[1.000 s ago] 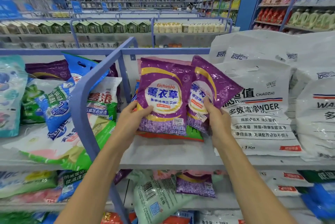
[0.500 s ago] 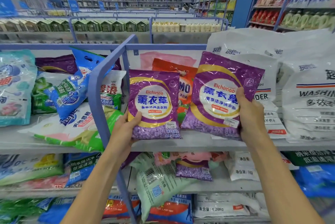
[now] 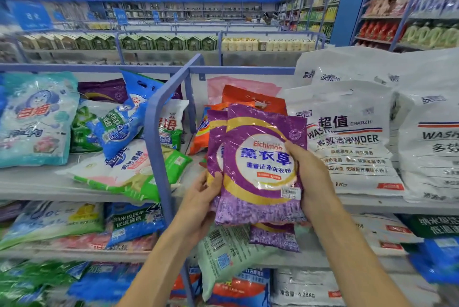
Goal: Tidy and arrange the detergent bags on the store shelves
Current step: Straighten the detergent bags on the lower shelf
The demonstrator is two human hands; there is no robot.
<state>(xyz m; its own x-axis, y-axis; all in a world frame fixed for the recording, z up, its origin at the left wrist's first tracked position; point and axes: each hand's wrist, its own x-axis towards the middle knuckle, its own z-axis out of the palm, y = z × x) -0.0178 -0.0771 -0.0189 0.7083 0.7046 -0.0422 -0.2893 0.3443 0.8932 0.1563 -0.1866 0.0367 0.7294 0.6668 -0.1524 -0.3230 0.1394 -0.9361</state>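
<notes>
Two purple detergent bags are stacked one over the other in front of the top shelf [image 3: 372, 203]. The front purple bag [image 3: 260, 170] faces me, and only the left edge of the rear purple bag [image 3: 214, 147] shows behind it. My left hand [image 3: 201, 197] grips the stack at its lower left edge, thumb on the front. My right hand [image 3: 311, 177] holds the right side, thumb across the label. Behind the stack an orange bag [image 3: 248, 98] and a pink bag [image 3: 236, 85] lean at the shelf back.
A blue metal divider [image 3: 159, 138] separates this bay from a messy pile of blue, green and white bags [image 3: 124, 147] on the left. Large white washing-powder bags [image 3: 347, 138] stand right of the stack. More bags fill the lower shelves [image 3: 248, 252].
The two purple bags, held apart side by side half a second ago, have come together into one overlapping stack. Both hands moved inward and the view tilted up.
</notes>
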